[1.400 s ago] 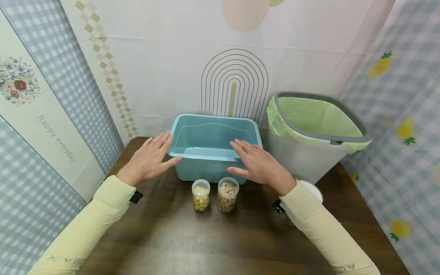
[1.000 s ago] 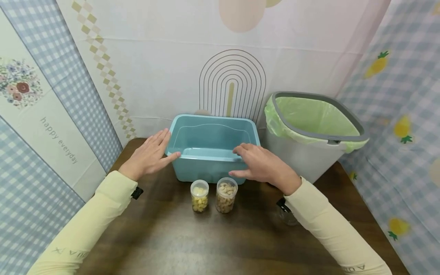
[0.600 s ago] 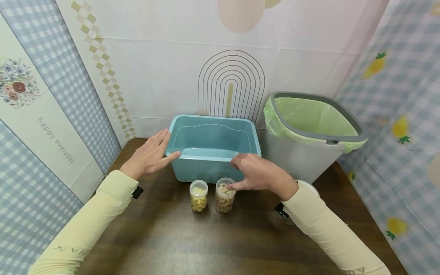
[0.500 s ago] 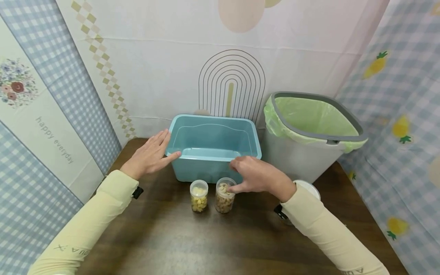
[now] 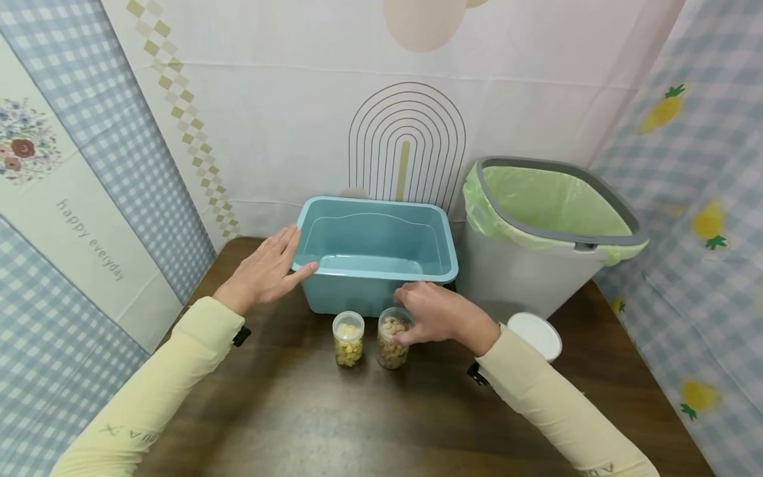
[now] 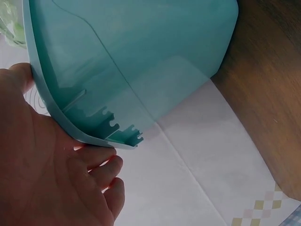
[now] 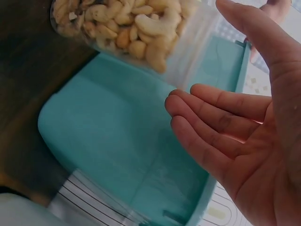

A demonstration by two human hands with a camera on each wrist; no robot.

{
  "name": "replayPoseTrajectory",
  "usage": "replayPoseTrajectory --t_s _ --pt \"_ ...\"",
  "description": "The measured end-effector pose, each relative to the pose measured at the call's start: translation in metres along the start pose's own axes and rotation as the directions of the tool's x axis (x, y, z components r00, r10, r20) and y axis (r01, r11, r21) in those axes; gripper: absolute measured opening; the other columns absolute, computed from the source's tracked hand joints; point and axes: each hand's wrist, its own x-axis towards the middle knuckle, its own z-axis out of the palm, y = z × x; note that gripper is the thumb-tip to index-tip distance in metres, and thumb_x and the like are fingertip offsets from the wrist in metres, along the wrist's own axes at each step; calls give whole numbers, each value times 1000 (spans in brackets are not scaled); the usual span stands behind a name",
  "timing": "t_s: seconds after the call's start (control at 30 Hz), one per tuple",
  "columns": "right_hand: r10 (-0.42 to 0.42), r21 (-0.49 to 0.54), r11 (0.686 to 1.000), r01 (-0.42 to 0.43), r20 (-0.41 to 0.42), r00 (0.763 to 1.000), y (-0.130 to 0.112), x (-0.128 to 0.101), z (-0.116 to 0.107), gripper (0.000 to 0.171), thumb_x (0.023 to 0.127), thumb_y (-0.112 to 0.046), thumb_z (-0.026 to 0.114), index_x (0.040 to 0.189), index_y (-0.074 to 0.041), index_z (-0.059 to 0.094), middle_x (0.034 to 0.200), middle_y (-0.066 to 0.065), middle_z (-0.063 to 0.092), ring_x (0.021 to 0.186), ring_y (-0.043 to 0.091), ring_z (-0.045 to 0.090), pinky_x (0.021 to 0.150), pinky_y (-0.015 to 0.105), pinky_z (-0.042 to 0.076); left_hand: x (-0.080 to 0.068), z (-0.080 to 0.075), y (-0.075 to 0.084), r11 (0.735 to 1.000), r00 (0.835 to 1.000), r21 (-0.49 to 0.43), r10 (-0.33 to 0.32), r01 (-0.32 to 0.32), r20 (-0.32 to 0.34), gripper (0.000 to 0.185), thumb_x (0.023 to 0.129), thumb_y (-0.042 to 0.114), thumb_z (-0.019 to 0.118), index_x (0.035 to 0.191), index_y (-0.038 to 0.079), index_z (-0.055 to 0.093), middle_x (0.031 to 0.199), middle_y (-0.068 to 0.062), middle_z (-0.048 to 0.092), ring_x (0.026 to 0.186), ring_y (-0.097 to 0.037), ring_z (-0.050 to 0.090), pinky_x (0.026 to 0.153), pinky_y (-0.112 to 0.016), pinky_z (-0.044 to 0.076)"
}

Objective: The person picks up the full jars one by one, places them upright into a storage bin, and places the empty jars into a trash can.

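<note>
A clear jar of cashews (image 5: 393, 351) stands upright on the table in front of the blue plastic bin (image 5: 342, 295). Around its upper part lies my right hand (image 5: 444, 315), thumb on the near side. In the right wrist view that hand's fingers (image 7: 221, 127) are loosely bent beside the jar's rim; whether they touch it I cannot tell. My left hand (image 5: 259, 271) is at the bin's left rim, fingers extended and thumb spread over the front corner. Just left of the cashews stands a second clear jar (image 5: 348, 351) with yellow pieces.
A grey waste bin (image 5: 512, 275) with a green liner stands at the back right. A round white lid (image 5: 536, 334) shows beside my right sleeve. Patterned cloth (image 5: 268, 132) hangs behind and at both sides of the brown table (image 5: 310, 417).
My right hand has come down from over the blue bin's front right rim to the cashew jar, its fingers bending. My left hand stays nearly where it was.
</note>
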Motion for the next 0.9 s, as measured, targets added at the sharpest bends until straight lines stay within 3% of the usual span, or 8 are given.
replayPoseTrajectory --t_s 0.4,0.63,0.9 --pt "1 -14 1000 -1 15 1000 -2 9 10 53 81 -41 88 114 -4 71 104 6 72 85 16 68 72 32 57 0 -1 0 1000 1000 0 0 0 1 90 111 56 39 166 -8 7 176 -26 5 165 -43 9 135 -58 12" --pt "-13 -7 1000 13 38 999 -4 12 9 47 81 -39 86 110 -5 71 97 3 69 73 10 56 62 26 46 0 -1 1 1000 1000 9 2 -2 5 91 111 56 39 166 -9 7 176 -28 7 165 -44 10 134 -58 12" --pt "-39 -25 999 40 44 998 -5 9 6 46 77 -36 87 108 -7 70 96 2 68 76 10 58 65 26 49 0 -2 1 1000 1000 5 3 -3 15 91 111 57 38 166 -9 7 176 -28 6 165 -44 10 135 -58 12"
